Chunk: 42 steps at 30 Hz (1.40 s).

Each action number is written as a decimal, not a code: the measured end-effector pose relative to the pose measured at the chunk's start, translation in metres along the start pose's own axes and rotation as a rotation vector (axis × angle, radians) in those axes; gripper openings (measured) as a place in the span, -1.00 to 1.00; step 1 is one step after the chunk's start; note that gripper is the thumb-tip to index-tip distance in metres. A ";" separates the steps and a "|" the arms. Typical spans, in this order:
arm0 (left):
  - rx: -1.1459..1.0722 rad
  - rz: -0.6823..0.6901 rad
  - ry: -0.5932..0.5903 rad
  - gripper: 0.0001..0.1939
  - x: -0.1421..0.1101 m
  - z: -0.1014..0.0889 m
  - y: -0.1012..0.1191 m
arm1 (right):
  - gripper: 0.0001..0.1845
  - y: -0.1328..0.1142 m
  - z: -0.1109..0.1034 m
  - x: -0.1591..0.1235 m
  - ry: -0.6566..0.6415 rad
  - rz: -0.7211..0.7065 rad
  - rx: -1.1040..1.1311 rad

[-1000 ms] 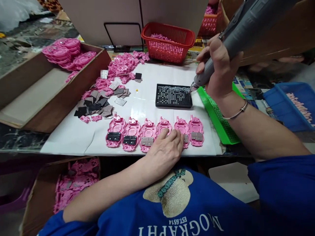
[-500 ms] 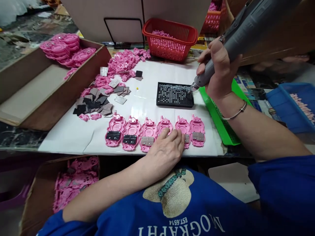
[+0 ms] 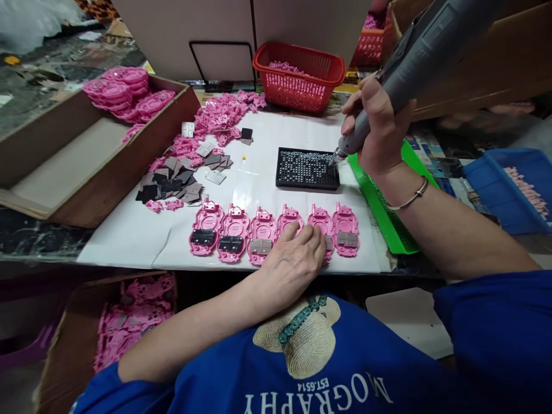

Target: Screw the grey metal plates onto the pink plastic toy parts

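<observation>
Your right hand (image 3: 380,135) held the gray screwdriver (image 3: 407,69), tip at the black tray (image 3: 307,168). Your left hand (image 3: 297,256) lay over pink shells (image 3: 262,230); I couldn't tell its grip.

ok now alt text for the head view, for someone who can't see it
A person's right hand holds a grey cylindrical power screwdriver, its tip at a rectangular black plastic tray of silvery screws. The left hand lies over part of a row of six pink plastic shells. Behind the tray stands a red plastic basket of pink parts.
</observation>
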<state>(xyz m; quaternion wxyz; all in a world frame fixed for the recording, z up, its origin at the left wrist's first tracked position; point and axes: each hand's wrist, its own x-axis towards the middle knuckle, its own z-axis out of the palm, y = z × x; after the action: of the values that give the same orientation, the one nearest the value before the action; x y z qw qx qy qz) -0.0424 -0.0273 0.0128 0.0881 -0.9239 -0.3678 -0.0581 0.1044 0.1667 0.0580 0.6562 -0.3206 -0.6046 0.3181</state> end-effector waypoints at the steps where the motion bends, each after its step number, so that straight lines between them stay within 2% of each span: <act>1: -0.004 0.002 -0.010 -0.65 0.001 -0.001 0.000 | -0.69 -0.003 0.001 0.001 -0.002 -0.018 0.032; 5: -0.018 0.001 -0.021 -0.65 0.002 -0.005 0.000 | -0.73 -0.024 0.005 -0.001 0.001 -0.088 0.147; 10: -0.010 0.003 -0.031 -0.66 0.002 -0.004 0.002 | -0.69 -0.060 0.009 -0.034 -0.085 -0.015 0.195; 12: -0.010 0.005 -0.030 -0.67 0.002 -0.003 0.002 | -0.74 -0.067 0.008 -0.049 -0.133 0.021 0.213; 16: -0.018 -0.003 -0.017 -0.70 0.003 -0.001 0.002 | -0.79 -0.065 0.006 -0.065 -0.212 0.074 0.278; 27: -0.042 -0.004 -0.007 -0.69 0.003 -0.001 0.000 | -0.78 -0.055 0.006 -0.068 -0.183 0.098 0.306; 30: -0.045 0.004 -0.011 -0.69 0.003 0.000 0.000 | -0.79 -0.054 0.005 -0.069 -0.257 0.084 0.305; 34: -0.051 0.005 -0.001 -0.70 0.004 0.002 0.001 | -0.72 -0.055 0.007 -0.073 -0.403 -0.007 0.291; 40: -0.063 -0.007 0.007 -0.73 0.005 0.001 0.001 | -0.77 -0.056 0.005 -0.062 -0.309 0.132 0.317; 42: -0.067 -0.002 0.003 -0.75 0.005 0.000 0.001 | -0.75 -0.055 0.003 -0.050 -0.244 0.097 0.301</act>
<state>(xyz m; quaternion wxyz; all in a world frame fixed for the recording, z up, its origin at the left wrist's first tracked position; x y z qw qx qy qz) -0.0383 -0.0245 0.0131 0.0577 -0.9258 -0.3667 -0.0719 0.0996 0.0941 0.0735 0.6024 -0.2068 -0.6090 0.4727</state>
